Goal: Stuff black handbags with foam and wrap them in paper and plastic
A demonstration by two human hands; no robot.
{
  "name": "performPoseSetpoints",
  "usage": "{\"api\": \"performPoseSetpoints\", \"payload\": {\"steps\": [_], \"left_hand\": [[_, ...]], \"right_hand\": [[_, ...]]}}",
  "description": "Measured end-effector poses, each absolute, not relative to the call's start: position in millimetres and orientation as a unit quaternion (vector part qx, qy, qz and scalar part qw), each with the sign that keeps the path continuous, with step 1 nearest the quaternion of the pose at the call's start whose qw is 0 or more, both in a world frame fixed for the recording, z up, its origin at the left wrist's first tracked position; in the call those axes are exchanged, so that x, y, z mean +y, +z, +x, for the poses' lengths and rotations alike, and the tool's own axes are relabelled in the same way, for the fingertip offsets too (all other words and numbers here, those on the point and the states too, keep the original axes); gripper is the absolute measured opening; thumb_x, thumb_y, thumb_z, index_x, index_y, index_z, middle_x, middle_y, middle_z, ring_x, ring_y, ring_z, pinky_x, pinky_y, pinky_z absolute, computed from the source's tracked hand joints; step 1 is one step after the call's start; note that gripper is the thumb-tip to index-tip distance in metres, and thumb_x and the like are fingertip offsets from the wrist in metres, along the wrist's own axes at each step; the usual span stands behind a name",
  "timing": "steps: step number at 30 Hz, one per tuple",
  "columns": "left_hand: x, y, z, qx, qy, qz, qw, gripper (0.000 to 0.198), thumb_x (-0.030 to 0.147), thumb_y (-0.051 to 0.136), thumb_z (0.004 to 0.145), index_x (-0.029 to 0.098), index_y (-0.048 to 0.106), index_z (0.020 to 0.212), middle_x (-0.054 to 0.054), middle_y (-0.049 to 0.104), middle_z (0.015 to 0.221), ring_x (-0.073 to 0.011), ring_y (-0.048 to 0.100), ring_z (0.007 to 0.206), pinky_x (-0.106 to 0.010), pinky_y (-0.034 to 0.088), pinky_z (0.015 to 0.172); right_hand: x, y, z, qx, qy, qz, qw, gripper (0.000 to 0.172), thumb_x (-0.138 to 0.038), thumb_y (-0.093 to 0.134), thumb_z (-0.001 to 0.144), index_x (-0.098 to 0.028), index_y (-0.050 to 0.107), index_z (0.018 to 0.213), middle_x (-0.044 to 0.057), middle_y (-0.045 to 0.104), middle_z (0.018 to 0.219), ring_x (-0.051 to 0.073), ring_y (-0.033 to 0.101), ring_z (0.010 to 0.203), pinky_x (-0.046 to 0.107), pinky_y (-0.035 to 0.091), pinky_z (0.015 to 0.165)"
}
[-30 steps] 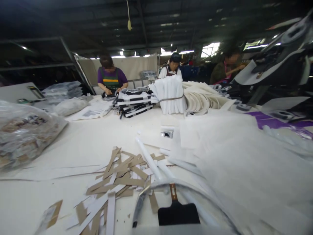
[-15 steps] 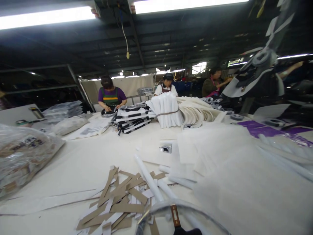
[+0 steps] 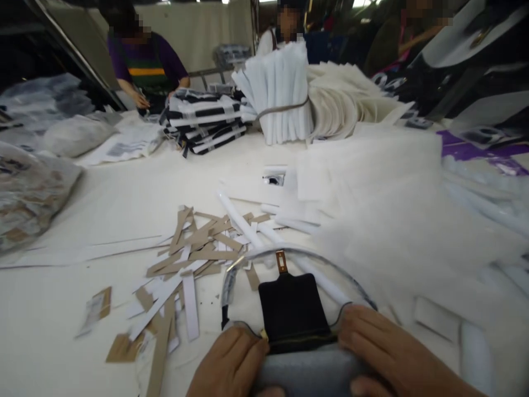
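A handbag with a grey body (image 3: 309, 370) lies at the bottom middle of the view, gripped at its two top corners. My left hand (image 3: 233, 361) is closed round its left corner, and my right hand (image 3: 384, 344) round its right corner. Between them a black flap (image 3: 292, 309) is folded out away from me, ending in a tab with a gold metal clasp plate (image 3: 281, 261). A wrapped handle (image 3: 330, 263) arches beyond the flap. The bag's lower part is cut off by the frame edge.
Cardboard and paper strips (image 3: 202, 248) are strewn left of the bag. White tubes (image 3: 239, 218) and thin white sheets (image 3: 384, 220) lie ahead and right. Farther back are a strapped bundle of white rolls (image 3: 281, 99) and striped black-and-white pieces (image 3: 206, 116). A plastic bag (image 3: 33, 193) sits left; co-workers stand opposite.
My view has tilted down toward the table. Both hands and the bag's grey body have come into sight; earlier only its handle, clasp tab and a bit of black flap showed.
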State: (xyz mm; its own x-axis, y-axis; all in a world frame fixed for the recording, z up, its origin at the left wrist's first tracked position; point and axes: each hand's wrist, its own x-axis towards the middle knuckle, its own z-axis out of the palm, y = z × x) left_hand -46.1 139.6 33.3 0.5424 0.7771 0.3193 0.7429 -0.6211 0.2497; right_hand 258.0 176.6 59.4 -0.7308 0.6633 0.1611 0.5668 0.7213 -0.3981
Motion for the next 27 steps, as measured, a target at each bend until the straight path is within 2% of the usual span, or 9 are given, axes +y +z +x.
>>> {"api": "performPoseSetpoints", "payload": {"steps": [4, 10, 13, 18, 20, 23, 25, 27], "left_hand": [[151.7, 36.9, -35.2, 0.446, 0.216, 0.862, 0.109, 0.033, 0.042, 0.035, 0.102, 0.022, 0.06, 0.096, -0.001, 0.066, 0.069, -0.0151, 0.063, 0.059, -0.026, 0.052, 0.052], [151.6, 16.1, -34.1, 0.488, 0.163, 0.849, 0.121, 0.03, 0.043, 0.034, 0.102, 0.024, 0.058, 0.101, 0.001, 0.065, 0.066, -0.0167, 0.063, 0.055, -0.028, 0.05, 0.05], [147.9, 8.4, -31.5, 0.511, 0.145, 0.843, 0.083, 0.031, 0.043, 0.035, 0.102, 0.021, 0.057, 0.106, 0.001, 0.067, 0.071, -0.0184, 0.064, 0.058, -0.031, 0.05, 0.052], [147.7, 8.0, -23.4, 0.521, 0.078, 0.848, 0.054, 0.032, 0.04, 0.034, 0.102, 0.02, 0.057, 0.11, -0.002, 0.071, 0.088, -0.0188, 0.062, 0.058, -0.034, 0.05, 0.052], [149.5, 11.5, -18.8, 0.506, 0.081, 0.857, 0.043, 0.032, 0.036, 0.032, 0.103, 0.02, 0.06, 0.108, -0.004, 0.072, 0.099, -0.0202, 0.066, 0.069, -0.035, 0.053, 0.059], [149.1, 16.1, -9.8, 0.481, 0.131, 0.867, 0.005, 0.036, 0.025, 0.028, 0.103, 0.02, 0.064, 0.107, -0.006, 0.071, 0.115, -0.0234, 0.067, 0.102, -0.04, 0.055, 0.086], [145.1, 16.8, -4.1, 0.447, 0.172, 0.878, -0.012, 0.039, 0.019, 0.027, 0.102, 0.02, 0.066, 0.106, -0.004, 0.073, 0.11, -0.0205, 0.067, 0.1, -0.036, 0.053, 0.089], [138.3, 15.4, -0.7, 0.408, 0.195, 0.892, -0.002, 0.041, 0.015, 0.026, 0.102, 0.019, 0.067, 0.109, -0.001, 0.075, 0.1, -0.0159, 0.068, 0.087, -0.028, 0.054, 0.083]], "right_hand": [[182.5, 51.2, 254.8, -0.904, 0.203, -0.352, 0.135, 0.023, -0.028, 0.042, 0.101, -0.023, 0.065, 0.103, 0.007, 0.067, 0.083, 0.02, 0.062, 0.075, 0.031, 0.05, 0.068], [188.1, 23.0, 246.1, -0.918, 0.141, -0.369, 0.034, 0.025, -0.028, 0.039, 0.102, -0.023, 0.058, 0.118, 0.001, 0.065, 0.07, 0.019, 0.06, 0.058, 0.031, 0.035, 0.053], [191.7, 16.7, 241.1, -0.922, 0.125, -0.366, -0.004, 0.026, -0.03, 0.041, 0.102, -0.021, 0.054, 0.123, -0.001, 0.067, 0.069, 0.019, 0.061, 0.054, 0.032, 0.031, 0.05], [191.8, 14.4, 235.6, -0.925, 0.101, -0.365, -0.017, 0.028, -0.025, 0.047, 0.099, -0.017, 0.053, 0.126, 0.001, 0.07, 0.074, 0.019, 0.065, 0.056, 0.033, 0.034, 0.051], [190.7, 13.9, 234.4, -0.927, 0.091, -0.363, -0.022, 0.03, -0.023, 0.05, 0.097, -0.017, 0.053, 0.126, 0.001, 0.07, 0.074, 0.019, 0.065, 0.056, 0.032, 0.034, 0.051], [189.2, 13.2, 232.8, -0.928, 0.073, -0.363, -0.036, 0.034, -0.021, 0.055, 0.093, -0.018, 0.053, 0.127, 0.0, 0.07, 0.072, 0.019, 0.064, 0.054, 0.032, 0.031, 0.049], [188.5, 13.0, 231.8, -0.927, 0.064, -0.366, -0.045, 0.036, -0.019, 0.059, 0.09, -0.018, 0.054, 0.126, 0.0, 0.069, 0.071, 0.018, 0.063, 0.052, 0.032, 0.028, 0.048], [188.3, 13.0, 230.9, -0.927, 0.059, -0.367, -0.051, 0.037, -0.018, 0.062, 0.088, -0.019, 0.055, 0.125, 0.0, 0.069, 0.069, 0.018, 0.063, 0.052, 0.032, 0.025, 0.047]]}}
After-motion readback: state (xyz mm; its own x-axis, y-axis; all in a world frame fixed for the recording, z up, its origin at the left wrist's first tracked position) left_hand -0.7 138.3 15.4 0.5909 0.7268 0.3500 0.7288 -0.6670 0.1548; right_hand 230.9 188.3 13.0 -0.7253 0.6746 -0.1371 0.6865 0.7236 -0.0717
